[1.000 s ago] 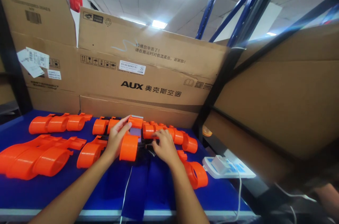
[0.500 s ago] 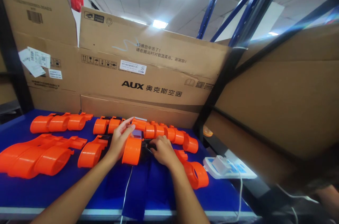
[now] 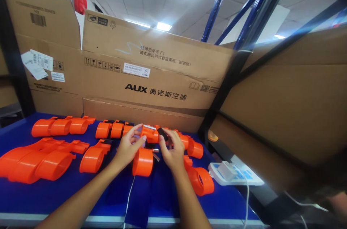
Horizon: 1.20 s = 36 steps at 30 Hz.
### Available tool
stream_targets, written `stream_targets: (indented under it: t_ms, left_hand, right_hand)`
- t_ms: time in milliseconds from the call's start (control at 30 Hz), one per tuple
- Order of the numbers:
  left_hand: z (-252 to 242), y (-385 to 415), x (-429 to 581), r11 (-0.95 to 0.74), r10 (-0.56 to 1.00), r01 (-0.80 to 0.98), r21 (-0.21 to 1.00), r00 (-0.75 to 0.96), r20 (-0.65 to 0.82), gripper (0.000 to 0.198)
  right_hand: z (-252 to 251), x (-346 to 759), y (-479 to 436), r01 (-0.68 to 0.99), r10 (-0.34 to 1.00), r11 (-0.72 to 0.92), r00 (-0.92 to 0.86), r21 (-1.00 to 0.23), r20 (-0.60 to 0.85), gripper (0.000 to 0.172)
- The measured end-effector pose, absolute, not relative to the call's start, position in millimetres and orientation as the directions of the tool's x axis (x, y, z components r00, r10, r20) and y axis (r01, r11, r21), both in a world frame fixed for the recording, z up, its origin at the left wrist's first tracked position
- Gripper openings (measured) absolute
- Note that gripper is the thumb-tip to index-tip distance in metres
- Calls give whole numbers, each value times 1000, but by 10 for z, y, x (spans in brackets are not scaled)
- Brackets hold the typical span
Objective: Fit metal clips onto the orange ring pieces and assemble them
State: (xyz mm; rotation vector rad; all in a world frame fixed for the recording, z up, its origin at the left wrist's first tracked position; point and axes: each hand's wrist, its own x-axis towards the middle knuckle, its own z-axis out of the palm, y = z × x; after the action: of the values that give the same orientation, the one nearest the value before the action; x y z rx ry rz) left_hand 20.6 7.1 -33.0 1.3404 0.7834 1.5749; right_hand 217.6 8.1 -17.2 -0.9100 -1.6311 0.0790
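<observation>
The desk (image 3: pixel 67 196) is covered in blue cloth, with its pale front edge running along the bottom of the view. Upright cardboard boxes (image 3: pixel 141 81) close off the far edge; a dark rack post (image 3: pixel 225 88) and a slanted cardboard panel (image 3: pixel 284 113) close off the right side. Open blue surface lies in front of the hands, crossed by a thin white cable (image 3: pixel 129 193). To the left, rows of orange parts (image 3: pixel 40 160) fill the surface; a white power strip (image 3: pixel 233 173) sits at the right edge.

The orange housing (image 3: pixel 143 156) is held just above the desk, near its middle, between both hands. It is a glossy moulded piece with a round barrel end facing the viewer and a narrower neck behind it. The left hand (image 3: pixel 127 147) grips the neck, its fingers (image 3: pixel 135 131) curled over the top. The right hand (image 3: pixel 172 151) pinches a small black piece (image 3: pixel 162 133) between thumb and fingertips, held against the neck of the housing. More orange pieces (image 3: pixel 195 175) lie just right of the hands.
</observation>
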Motion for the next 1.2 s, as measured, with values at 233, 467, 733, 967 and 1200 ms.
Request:
stream_targets:
  t_ms: [233,467,733,967,1200]
  left_hand:
    - [-383,16,257,-452,889,-65,890,54,455,63]
    - [-436,30,261,-453,886,-59,890,85,456,63]
    - [-472,118,258,-390,905,-193,900,102,414,60]
    - [-415,102,247,-291,945,-335,896,44,323,54]
    - [-400,87,249,-282,951,-332,900,24,307,51]
  right_hand:
    - [-160,2077,27,500,460,791,-104,-354,882,31]
    - [-191,2037,44,434,447,827,-119,-358,887,28]
    - [-185,1997,22,265,561,819,-187,-509,806,33]
    - [-188,2303,187,357,718,589,180,-725,672,31]
    - [-189,2574,186,914,952,90,38,-396,304,13]
